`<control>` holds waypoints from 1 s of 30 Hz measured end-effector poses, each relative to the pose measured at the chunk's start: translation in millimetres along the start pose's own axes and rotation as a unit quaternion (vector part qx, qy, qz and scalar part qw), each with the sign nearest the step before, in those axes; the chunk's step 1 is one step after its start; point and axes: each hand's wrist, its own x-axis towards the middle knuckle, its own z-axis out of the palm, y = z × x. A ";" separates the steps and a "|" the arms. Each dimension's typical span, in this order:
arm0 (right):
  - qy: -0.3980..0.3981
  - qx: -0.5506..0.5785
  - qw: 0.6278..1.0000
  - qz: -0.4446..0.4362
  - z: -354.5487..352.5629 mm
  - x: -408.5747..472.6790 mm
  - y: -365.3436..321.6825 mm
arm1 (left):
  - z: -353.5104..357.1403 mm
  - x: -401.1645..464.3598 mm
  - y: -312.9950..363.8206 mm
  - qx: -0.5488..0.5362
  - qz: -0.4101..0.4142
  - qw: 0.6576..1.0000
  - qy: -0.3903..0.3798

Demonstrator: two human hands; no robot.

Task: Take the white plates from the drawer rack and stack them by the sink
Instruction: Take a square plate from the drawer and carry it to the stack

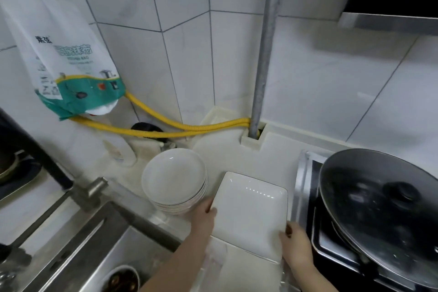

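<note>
A white square plate [251, 211] lies over the pale counter [239, 156] between the sink and the stove. My left hand [203, 217] grips its left edge and my right hand [296, 242] grips its near right corner. Just left of it stands a stack of several round white plates [175, 178], close to the sink's rim. The drawer rack is out of view.
A steel sink [104, 251] with a faucet [71, 199] fills the lower left; a dark bowl [123, 280] sits in it. A black stove with a lidded wok [379, 216] is at the right. Yellow hoses [166, 125], a vertical pipe [263, 54] and a hanging bag [59, 54] line the tiled wall.
</note>
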 end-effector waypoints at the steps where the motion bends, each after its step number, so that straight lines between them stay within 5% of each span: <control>1: 0.003 -0.001 1.000 0.001 1.6 -0.1 -0.7 | 0.0 1.7 -1.1 -0.014 -0.003 1.000 0.000; 9: 0.019 -0.022 0.999 0.012 11.4 3.1 -3.5 | -1.6 10.2 -5.3 -0.058 -0.003 0.998 -0.001; 30: 0.002 -0.059 0.998 -0.005 8.6 -12.5 -5.4 | -5.8 -4.3 -4.2 0.096 0.045 0.994 0.018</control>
